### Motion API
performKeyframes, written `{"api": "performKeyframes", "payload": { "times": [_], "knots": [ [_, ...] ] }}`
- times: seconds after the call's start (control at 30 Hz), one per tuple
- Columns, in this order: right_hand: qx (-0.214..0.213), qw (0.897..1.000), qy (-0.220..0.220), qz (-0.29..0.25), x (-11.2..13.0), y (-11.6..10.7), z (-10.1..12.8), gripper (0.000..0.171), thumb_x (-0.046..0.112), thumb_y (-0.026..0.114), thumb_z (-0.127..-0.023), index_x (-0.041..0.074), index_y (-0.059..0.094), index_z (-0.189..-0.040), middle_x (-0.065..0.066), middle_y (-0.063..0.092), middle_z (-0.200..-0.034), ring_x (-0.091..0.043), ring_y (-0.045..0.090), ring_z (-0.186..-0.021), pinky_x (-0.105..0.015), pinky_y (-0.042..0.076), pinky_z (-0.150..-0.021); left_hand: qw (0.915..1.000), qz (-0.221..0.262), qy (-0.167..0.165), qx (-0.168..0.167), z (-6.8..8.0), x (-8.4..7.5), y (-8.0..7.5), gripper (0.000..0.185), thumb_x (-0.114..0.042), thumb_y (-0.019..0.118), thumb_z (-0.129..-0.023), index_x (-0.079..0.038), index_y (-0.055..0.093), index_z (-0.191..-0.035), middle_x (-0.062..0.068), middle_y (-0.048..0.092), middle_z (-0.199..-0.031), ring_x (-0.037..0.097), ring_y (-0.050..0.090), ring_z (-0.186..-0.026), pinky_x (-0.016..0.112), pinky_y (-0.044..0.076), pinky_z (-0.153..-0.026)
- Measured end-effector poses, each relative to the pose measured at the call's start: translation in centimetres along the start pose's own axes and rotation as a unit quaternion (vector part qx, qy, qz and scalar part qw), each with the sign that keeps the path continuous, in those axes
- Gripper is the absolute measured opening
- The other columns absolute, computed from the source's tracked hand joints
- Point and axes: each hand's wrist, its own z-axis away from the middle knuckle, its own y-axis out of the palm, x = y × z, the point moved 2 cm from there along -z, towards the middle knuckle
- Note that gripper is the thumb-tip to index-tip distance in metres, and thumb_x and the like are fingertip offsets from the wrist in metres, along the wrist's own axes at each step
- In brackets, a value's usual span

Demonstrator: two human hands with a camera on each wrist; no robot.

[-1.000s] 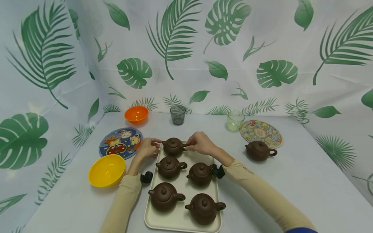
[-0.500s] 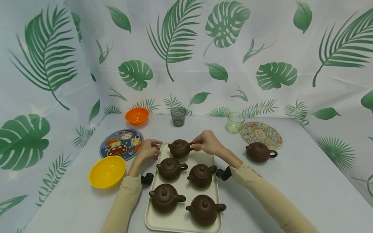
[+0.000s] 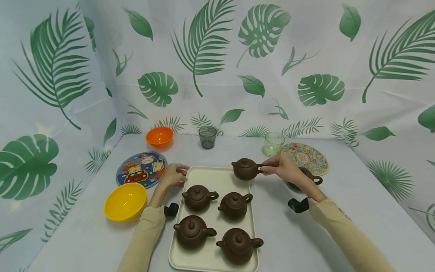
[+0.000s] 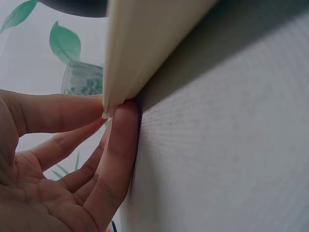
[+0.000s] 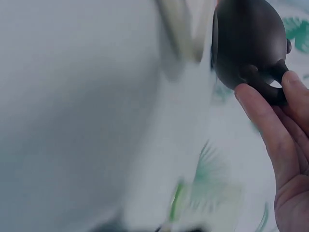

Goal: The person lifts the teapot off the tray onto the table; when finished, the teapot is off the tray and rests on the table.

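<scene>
The right hand (image 3: 283,169) pinched the handle of a brown teapot (image 3: 245,169), held in the air over the tray's (image 3: 217,177) far right corner. The left hand (image 3: 173,175), fingers straight, steadied the tray's far left corner. Setting down probably needed bare tabletop (image 3: 272,211) right of the tray, short of the sixth teapot (image 3: 310,177).

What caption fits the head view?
Right hand lifts a teapot by its handle off the tray.

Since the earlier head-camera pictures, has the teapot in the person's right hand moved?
Yes. The teapot, held by its handle in the right hand, has moved right, from the tray's far-left area to its far-right corner.
</scene>
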Motion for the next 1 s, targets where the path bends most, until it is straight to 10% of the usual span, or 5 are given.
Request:
{"api": "performKeyframes", "payload": {
  "times": [0.53,1.0],
  "knots": [
    [-0.025,0.999,-0.016,0.034,-3.1,-2.7,3.0,0.020,-0.003,0.067,-0.084,-0.018,0.067,-0.097,-0.024,0.070,-0.082,-0.019,0.071,-0.068,-0.023,0.056,-0.062,0.9997,-0.011,-0.015,-0.014,0.2,-0.4,0.3,0.043,0.012,0.061,-0.074,0.008,0.062,-0.117,0.017,0.060,-0.094,0.019,0.058,-0.071,0.030,0.057,-0.057],
    [-0.040,0.983,-0.011,0.178,-2.3,-2.1,3.3,0.017,0.001,0.072,-0.080,-0.008,0.072,-0.094,-0.015,0.072,-0.083,-0.020,0.069,-0.072,-0.027,0.054,-0.059,0.9997,-0.010,-0.018,-0.014,0.1,-0.1,0.3,0.043,0.013,0.061,-0.074,0.007,0.062,-0.117,0.016,0.060,-0.093,0.018,0.057,-0.070,0.029,0.056,-0.056]
  ]
}}
